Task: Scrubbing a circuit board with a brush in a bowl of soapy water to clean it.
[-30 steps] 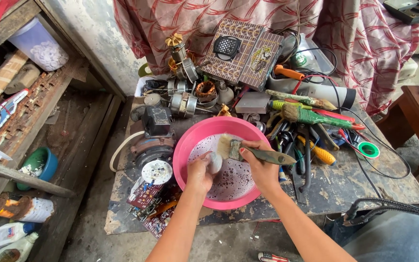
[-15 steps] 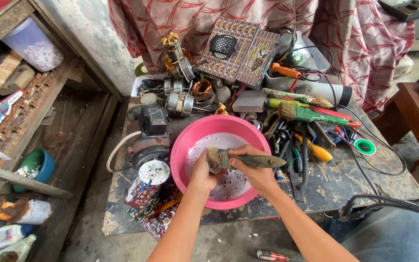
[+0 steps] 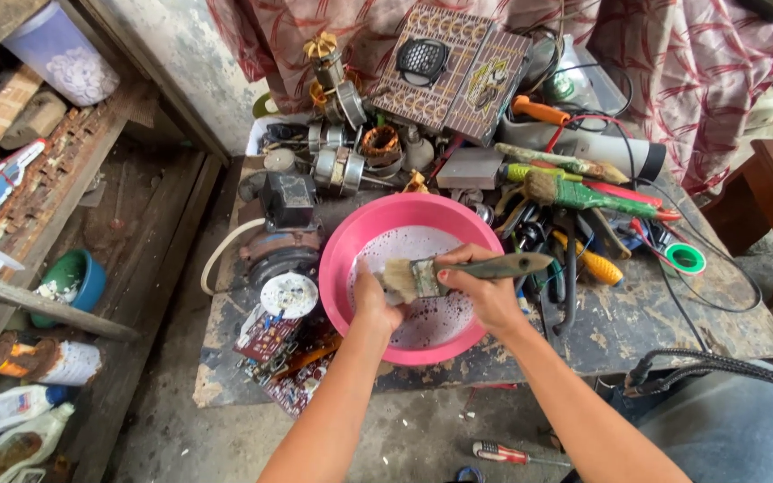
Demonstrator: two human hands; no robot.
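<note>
A pink plastic basin (image 3: 364,233) with whitish foamy liquid stands on a worn low table (image 3: 673,313). Over the basin my right hand (image 3: 485,291) grips a flat paintbrush (image 3: 458,273) by its wooden handle, bristles pointing left. My left hand (image 3: 373,300) is closed just beside the bristles, over the liquid; whatever it holds is hidden by the fingers.
Motor parts (image 3: 342,165), a patterned box (image 3: 454,67), screwdrivers, pliers and another brush (image 3: 583,192) crowd the table's back and right. A circuit board (image 3: 279,344) lies at front left. A green tape roll (image 3: 683,259), black cable (image 3: 717,367) and floor screwdriver (image 3: 503,453) lie nearby. Bottles stand at left.
The brush has shifted slightly left and down over the basin, with both hands staying close together; the view has moved a little closer to the table.
</note>
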